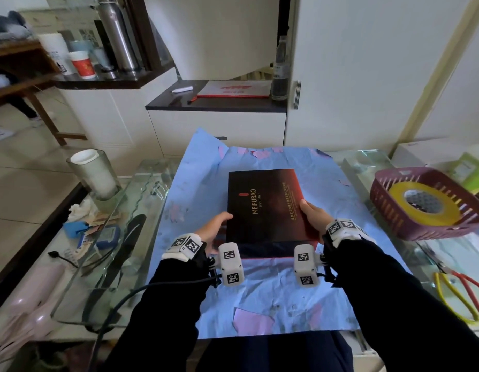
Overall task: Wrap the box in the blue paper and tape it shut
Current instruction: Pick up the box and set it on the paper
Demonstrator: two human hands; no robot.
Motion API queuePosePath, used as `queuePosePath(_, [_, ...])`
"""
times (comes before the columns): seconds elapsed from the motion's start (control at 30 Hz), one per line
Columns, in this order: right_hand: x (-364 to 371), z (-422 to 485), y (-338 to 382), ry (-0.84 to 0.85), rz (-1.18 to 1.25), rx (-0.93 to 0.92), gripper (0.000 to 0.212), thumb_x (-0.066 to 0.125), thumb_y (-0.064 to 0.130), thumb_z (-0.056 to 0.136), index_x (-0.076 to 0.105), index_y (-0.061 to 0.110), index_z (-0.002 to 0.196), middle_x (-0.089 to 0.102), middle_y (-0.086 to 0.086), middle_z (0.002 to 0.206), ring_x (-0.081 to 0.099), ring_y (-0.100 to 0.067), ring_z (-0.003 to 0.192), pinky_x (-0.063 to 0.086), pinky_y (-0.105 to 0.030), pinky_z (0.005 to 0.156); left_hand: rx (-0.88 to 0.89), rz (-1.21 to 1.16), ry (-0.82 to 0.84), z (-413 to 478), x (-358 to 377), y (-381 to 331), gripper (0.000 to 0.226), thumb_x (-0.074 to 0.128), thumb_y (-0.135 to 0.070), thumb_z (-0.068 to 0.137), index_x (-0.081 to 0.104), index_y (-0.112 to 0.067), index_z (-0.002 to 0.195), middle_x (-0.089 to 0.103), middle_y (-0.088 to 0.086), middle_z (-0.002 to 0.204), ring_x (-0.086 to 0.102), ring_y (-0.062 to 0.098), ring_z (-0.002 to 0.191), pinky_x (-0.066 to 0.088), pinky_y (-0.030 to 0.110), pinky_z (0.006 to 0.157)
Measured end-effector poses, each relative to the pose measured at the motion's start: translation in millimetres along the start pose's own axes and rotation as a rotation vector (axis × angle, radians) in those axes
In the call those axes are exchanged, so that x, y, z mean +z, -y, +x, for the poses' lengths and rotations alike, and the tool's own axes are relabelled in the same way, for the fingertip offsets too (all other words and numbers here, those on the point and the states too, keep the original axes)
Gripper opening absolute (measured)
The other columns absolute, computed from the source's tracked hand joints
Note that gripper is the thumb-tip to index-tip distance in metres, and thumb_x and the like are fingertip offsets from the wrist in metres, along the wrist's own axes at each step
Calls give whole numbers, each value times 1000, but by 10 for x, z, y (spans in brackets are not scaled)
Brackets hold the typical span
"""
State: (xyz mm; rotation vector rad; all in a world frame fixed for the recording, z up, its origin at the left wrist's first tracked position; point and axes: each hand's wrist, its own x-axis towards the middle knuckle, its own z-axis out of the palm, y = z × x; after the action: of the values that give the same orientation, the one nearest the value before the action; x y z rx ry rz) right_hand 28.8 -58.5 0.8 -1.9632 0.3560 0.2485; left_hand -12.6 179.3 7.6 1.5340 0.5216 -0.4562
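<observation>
Hands [215,228] grip box [267,205] between; paper [273,296] beneath.

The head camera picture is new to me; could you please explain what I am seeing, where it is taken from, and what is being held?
There is no machine here: a person works with bare hands. The one picture comes from a wide-angle camera worn on their head, looking forward and down. The white blocks with black patterns are strapped at the wrists; I take them for tracking markers. The left hand and right hand grip the dark box by its two sides. Under it, crumpled blue paper is spread over the glass table. To the right, a purple basket holds a yellow tape roll. Nothing is folded or taped yet.
</observation>
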Motion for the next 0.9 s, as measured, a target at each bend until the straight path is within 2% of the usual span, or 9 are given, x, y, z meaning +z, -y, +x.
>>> queuePosePath(0.13, [-72,-31,-34,8,-72,-25,49,28,42,101,43,16,140,47,-15,141,45,-34,129,32,-43,112,16,3,-1,-23,75,-2,24,49,-37,91,53,-15,82,54,6,84,50,19,78,40,29,69])
queuePosePath(0.27, [-256,-117,-18,-52,-117,-16,47,29,34,102,43,8,139,46,-18,141,44,-33,130,31,-36,111,25,21,30,-66,254,-39,24,49,-37,92,53,-15,84,55,5,86,51,18,79,41,30,68])
queuePosePath(0.37, [-369,-124,18,-99,-185,-16,43,40,26,100,44,0,134,51,-19,135,50,-32,120,35,-32,101,39,21,64,-90,389,-92,22,50,-35,94,55,-14,88,57,5,85,54,18,77,43,29,64])
queuePosePath(0.43, [-397,-121,35,-139,-207,-41,41,51,21,94,46,-1,128,55,-22,127,56,-30,108,40,-36,96,68,37,70,-75,436,-114,23,50,-33,95,56,-12,86,59,7,84,54,18,72,43,28,62])
queuePosePath(0.47, [-413,-133,43,-160,-237,-55,42,55,20,91,45,0,127,54,-23,126,55,-32,109,41,-37,96,89,44,68,-52,455,-127,24,50,-33,94,58,-11,91,60,9,89,54,18,73,44,28,64])
queuePosePath(0.6, [-410,-182,41,-184,-430,-115,60,59,20,86,33,11,139,31,-15,146,34,-31,134,30,-42,111,147,70,-24,5,442,-181,41,50,-35,95,52,-7,125,54,7,112,52,25,96,42,36,84])
queuePosePath(0.73, [-377,-180,74,-200,-559,-134,68,55,25,89,22,18,148,10,-4,158,11,-22,146,9,-43,119,169,107,-75,67,463,-291,41,45,-32,97,48,-8,130,50,4,114,49,24,102,40,37,89])
queuePosePath(0.8, [-367,-188,94,-184,-608,-150,67,53,25,91,19,19,149,6,-4,159,3,-20,148,1,-43,119,193,128,-88,49,512,-347,36,46,-32,97,51,-10,124,50,4,112,49,22,96,39,33,81])
queuePosePath(0.9, [-304,-224,75,-141,-669,-192,64,50,25,93,19,18,149,5,-4,160,3,-20,148,1,-43,119,261,175,-136,47,573,-374,19,59,-33,82,52,-16,79,47,9,96,43,22,74,32,25,60])
